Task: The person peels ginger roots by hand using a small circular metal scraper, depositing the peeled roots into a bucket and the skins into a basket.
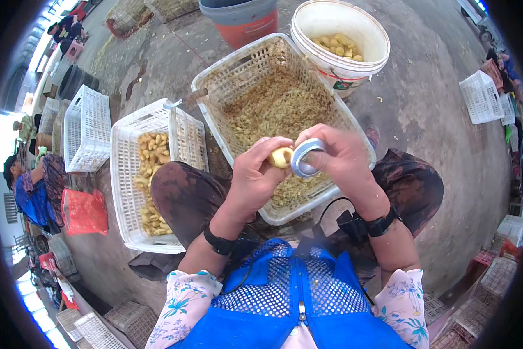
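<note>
My left hand (251, 177) is closed round a pale yellow peeled piece (280, 157), a stubby vegetable or root whose kind I cannot make out. Close beside it, my right hand (344, 156) grips a round silver metal lid-like tool (301, 160), its rim turned to the piece; whether the two touch is hard to tell. Both hands are above a white plastic crate (284, 218) that holds brown and yellowish peelings (279, 107). To the left, a second white crate (121, 192) contains many similar yellow pieces (153, 148).
A wooden-handled knife (185, 99) lies across the crates' rims. Beyond stand a white bucket (354, 64) with yellow pieces and a red-grey bucket (244, 26). A red bag (84, 210), an upright white crate (87, 128) and another seated person (34, 192) are at left.
</note>
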### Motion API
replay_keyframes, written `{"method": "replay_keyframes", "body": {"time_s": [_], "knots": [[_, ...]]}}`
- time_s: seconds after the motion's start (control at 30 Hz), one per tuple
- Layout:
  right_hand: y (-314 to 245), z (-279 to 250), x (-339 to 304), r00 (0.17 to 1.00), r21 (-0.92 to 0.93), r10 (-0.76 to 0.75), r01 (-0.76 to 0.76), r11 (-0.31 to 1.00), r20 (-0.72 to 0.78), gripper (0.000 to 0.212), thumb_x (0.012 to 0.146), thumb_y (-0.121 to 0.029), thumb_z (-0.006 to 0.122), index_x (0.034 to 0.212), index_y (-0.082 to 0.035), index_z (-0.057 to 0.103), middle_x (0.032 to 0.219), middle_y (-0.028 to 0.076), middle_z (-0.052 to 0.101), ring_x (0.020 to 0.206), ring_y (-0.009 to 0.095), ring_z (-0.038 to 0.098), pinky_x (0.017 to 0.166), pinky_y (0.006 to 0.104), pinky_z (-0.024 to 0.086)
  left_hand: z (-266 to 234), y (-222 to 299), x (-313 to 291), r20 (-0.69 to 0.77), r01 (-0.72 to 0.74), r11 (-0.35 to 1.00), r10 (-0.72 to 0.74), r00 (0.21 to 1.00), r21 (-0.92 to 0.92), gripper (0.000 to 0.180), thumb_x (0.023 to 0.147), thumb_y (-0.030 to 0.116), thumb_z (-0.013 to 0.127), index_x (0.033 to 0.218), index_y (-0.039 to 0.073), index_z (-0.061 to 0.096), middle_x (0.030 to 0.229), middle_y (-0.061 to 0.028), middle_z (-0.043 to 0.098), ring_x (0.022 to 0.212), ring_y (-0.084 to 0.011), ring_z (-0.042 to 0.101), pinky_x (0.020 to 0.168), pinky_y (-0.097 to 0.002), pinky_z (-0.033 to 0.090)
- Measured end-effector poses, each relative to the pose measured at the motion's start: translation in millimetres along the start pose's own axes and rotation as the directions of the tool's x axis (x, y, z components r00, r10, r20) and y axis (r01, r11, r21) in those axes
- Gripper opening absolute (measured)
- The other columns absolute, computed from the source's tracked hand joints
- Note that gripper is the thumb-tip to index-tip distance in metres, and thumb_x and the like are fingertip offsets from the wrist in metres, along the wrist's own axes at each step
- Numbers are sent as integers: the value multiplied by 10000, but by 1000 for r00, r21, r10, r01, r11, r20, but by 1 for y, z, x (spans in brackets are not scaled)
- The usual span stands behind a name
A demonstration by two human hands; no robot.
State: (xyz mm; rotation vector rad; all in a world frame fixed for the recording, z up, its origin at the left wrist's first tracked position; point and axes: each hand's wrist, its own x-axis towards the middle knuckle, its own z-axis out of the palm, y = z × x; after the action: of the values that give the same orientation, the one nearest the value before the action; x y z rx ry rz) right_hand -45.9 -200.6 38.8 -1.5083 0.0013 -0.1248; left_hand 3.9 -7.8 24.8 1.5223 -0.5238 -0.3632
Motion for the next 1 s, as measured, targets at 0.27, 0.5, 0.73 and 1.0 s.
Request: {"method": "replay_keyframes", "body": {"time_s": [0.27, 0.5, 0.73, 1.0], "knots": [[4, 4, -2, 996, -197, 79, -84, 977, -32, 118, 843, -93, 750, 900, -1, 704, 744, 8, 644, 682, 69, 565, 606, 275, 460, 0, -13, -3, 22, -89, 991, 87, 996, 105, 390, 755, -90, 656, 1131, 11, 660, 1001, -86, 645, 892, -186, 631, 776, -295, 494], [7, -3, -3, 993, -256, 90, -108, 961, -79, 100, 826, -68, 733, 848, 15, 681, 716, 36, 630, 663, 84, 562, 591, 297, 457, -5, -10, -4, 60, 29, 992, -37, 998, 122, 376, 769, -93, 697, 1129, 11, 663, 1026, -53, 644, 935, -154, 623, 826, -277, 492], [-2, -10, -5, 970, -117, 232, -240, 964, -78, 122, 857, -63, 702, 945, 18, 676, 870, 28, 682, 798, 88, 622, 702, 274, 502, -4, -11, -1, 63, 53, 998, -52, 997, -15, 420, 781, -120, 700, 1180, 5, 655, 1105, -46, 632, 1026, -150, 615, 903, -289, 504], [11, 0, -4, 991, 27, 133, -134, 991, 12, 99, 855, -73, 751, 923, -5, 726, 783, -22, 654, 708, 39, 558, 616, 241, 457, -1, -12, -3, 51, -103, 978, 95, 994, 184, 394, 750, -95, 665, 1127, 17, 661, 1020, -103, 653, 968, -227, 646, 834, -314, 507]]}}
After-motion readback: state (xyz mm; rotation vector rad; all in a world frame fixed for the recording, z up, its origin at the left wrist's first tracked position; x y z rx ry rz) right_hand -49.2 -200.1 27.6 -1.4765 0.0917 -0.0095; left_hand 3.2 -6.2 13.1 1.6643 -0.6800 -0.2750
